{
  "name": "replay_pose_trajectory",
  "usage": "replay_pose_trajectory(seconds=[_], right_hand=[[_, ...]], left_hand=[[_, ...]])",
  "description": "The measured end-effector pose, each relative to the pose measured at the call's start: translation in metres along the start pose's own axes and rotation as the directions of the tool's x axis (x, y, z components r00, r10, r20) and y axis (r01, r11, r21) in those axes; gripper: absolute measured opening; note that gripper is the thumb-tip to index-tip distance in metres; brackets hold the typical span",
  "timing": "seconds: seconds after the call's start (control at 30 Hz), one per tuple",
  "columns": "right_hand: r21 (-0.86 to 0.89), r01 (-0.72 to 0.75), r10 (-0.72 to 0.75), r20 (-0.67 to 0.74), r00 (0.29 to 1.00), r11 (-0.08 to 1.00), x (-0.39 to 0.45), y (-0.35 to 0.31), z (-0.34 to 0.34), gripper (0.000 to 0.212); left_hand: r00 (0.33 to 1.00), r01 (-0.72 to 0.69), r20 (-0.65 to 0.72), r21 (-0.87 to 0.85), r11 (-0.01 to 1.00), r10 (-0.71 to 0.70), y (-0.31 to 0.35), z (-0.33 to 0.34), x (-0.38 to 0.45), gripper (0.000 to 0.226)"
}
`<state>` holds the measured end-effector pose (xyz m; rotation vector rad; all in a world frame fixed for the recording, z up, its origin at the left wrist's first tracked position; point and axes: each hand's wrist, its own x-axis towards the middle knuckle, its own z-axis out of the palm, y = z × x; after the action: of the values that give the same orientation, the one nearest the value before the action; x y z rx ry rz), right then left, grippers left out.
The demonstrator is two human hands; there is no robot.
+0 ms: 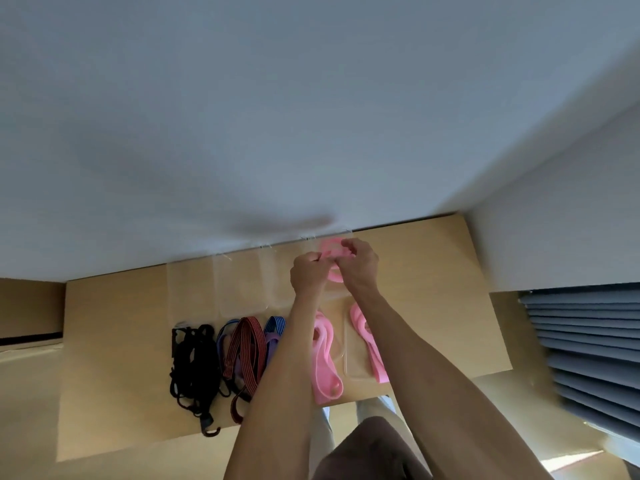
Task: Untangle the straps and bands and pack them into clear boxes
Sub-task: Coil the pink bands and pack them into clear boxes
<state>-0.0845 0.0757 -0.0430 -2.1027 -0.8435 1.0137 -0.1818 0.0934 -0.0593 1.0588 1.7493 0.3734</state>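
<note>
Both hands are up at the far side of the bench (433, 271). The left hand (309, 274) and right hand (360, 265) pinch a pink band (333, 249) in curled fingers (349, 244), over a clear box (341, 296)

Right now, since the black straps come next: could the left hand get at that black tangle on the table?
Probably yes, once freed. The left hand is gripping a pink band together with the right hand; the black tangle lies uncovered on the table.
</note>
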Motion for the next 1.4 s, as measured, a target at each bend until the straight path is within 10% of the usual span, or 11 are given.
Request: replay_pose_trajectory(seconds=[0.23,0.43,0.77,1.4], right_hand=[[-0.149,0.055,-0.054,0.010,0.998,0.987,0.029,0.023,0.022,0.028],[-0.267,0.191,-0.220,-0.082,0.972,0.945,0.022,0.035,0.039,0.012],[-0.441,0.209,-0.260,-0.058,0.964,0.873,0.023,0.041,0.035,0.021],[-0.438,0.139,-0.106,0.099,0.989,0.888,0.052,0.063,0.047,0.020]], left_hand=[[0.990,-0.086,-0.082,0.286,0.954,0.114,-0.001,0.018,0.033,0.052],[0.969,-0.071,-0.205,0.298,0.952,0.137,-0.006,0.026,0.031,0.011],[0.871,-0.193,-0.353,0.393,0.899,0.341,-0.016,0.032,0.011,0.016],[0.900,-0.213,-0.184,0.604,0.768,0.395,-0.036,0.040,0.031,0.010]])
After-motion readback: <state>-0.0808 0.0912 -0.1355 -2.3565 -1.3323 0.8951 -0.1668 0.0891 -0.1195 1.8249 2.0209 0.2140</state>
